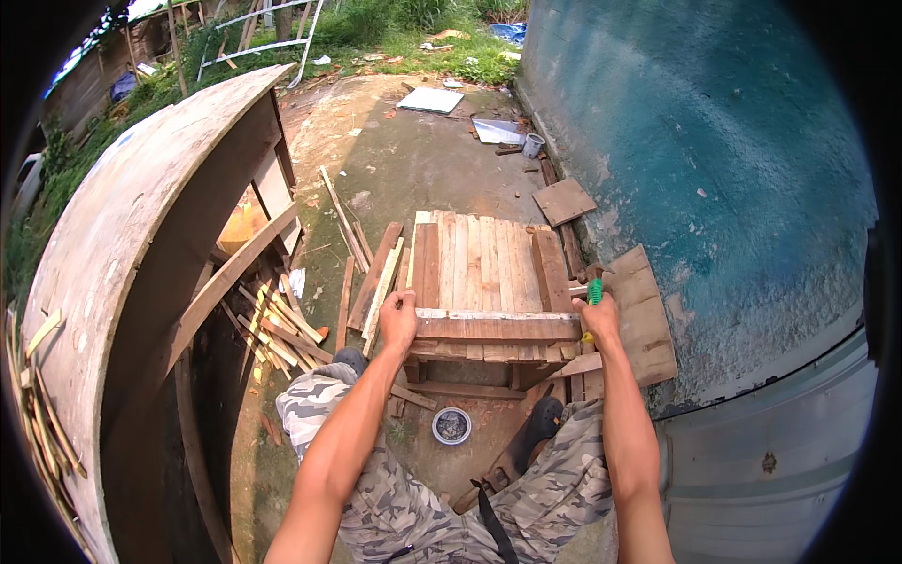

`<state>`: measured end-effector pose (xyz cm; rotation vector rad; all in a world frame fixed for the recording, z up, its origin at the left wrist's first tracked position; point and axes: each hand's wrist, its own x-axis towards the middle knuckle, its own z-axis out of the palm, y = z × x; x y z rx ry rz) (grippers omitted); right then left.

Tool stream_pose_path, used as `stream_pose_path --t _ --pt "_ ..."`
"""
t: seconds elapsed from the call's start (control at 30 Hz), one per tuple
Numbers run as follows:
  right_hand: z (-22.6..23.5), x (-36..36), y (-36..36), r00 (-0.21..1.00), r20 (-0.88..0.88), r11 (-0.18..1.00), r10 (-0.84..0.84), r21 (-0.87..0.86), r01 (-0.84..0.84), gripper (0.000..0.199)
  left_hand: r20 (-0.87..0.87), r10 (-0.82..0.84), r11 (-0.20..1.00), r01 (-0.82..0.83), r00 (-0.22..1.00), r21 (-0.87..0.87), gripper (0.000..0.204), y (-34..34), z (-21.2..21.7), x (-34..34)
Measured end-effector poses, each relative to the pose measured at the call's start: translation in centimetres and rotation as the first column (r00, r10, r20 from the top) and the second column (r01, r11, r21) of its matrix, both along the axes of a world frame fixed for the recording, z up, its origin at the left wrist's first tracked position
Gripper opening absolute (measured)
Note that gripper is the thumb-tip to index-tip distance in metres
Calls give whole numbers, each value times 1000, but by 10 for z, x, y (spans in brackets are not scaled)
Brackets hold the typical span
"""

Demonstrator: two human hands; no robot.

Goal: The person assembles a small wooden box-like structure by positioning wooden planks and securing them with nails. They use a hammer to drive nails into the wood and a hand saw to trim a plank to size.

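A brown wooden board (498,328) with a pale, worn top edge lies crosswise at the near side of a low wooden bench (484,254) topped with slats. My left hand (401,321) is closed around the board's left end. At its right end is my right hand (602,318), closed on a green-handled tool (595,290). A bit of yellow shows below those fingers; the tool's kind cannot be made out. Two dark wooden strips (551,273) lie along the bench top, one near each side.
A bowl of dark bits (452,426) sits between my feet. Loose wood strips (282,329) lie left, beside a large tilted wooden panel (141,216). Sheets of board (641,315) lean by the blue wall (714,188) at right. A grey cup (533,145) stands farther off.
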<state>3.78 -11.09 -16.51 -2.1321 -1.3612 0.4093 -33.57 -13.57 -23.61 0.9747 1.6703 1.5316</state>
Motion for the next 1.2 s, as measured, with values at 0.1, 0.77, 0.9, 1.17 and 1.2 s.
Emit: stream_pose_path --t 0.1,0.77,0.9,1.17,1.2 --pt "-3 12 1 956 -291 991 27 -120 -65 34 -27 36 999 -36 999 6 28 0 0 0" --pt "-12 14 -10 872 -489 995 11 -85 -60 25 -201 -51 999 47 978 -22 30 -1 -9 -5" --pt "-12 13 -12 893 -450 993 -20 -115 -36 25 -234 -64 998 58 970 -35 29 -1 -6 -6" --pt "-12 12 -16 873 -488 997 -2 -73 -39 27 -307 -94 993 70 947 -90 32 -7 11 -4" --pt "-12 11 -17 877 -480 997 -3 -68 -33 27 -309 -100 992 73 946 -98 32 -9 14 -4"
